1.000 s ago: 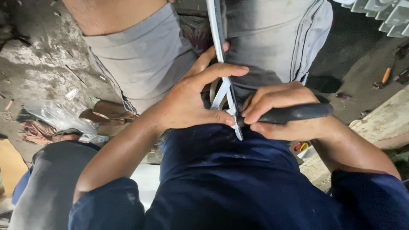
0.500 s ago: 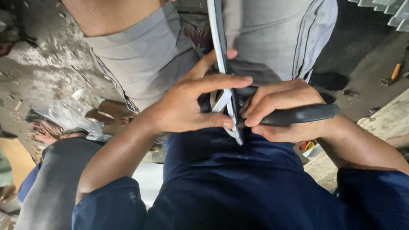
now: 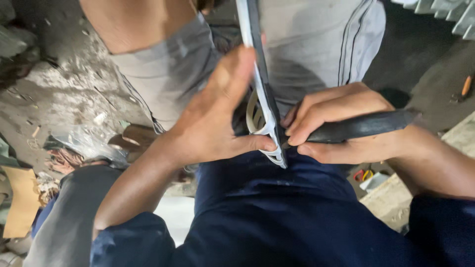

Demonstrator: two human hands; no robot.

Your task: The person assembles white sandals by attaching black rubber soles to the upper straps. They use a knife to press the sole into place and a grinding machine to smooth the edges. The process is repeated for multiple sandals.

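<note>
My left hand rests its palm and thumb against a long, thin white-and-dark frame piece that runs from the top of the view down to my lap, with the fingers stretched upward along it. My right hand grips a dark tool handle that points left, its tip at the lower end of the frame piece. A curved white loop shows beside the frame between my two hands. My dark blue shirt fills the lower view.
Another person in grey shorts sits close in front, knees apart. Rough concrete floor with scraps and crumpled plastic lies left. A brown cardboard piece sits at far left. Red-and-yellow pliers lie at lower right.
My left hand has opened from a curled grip and its fingers now stretch up along the frame piece. The right hand keeps its hold on the tool.
</note>
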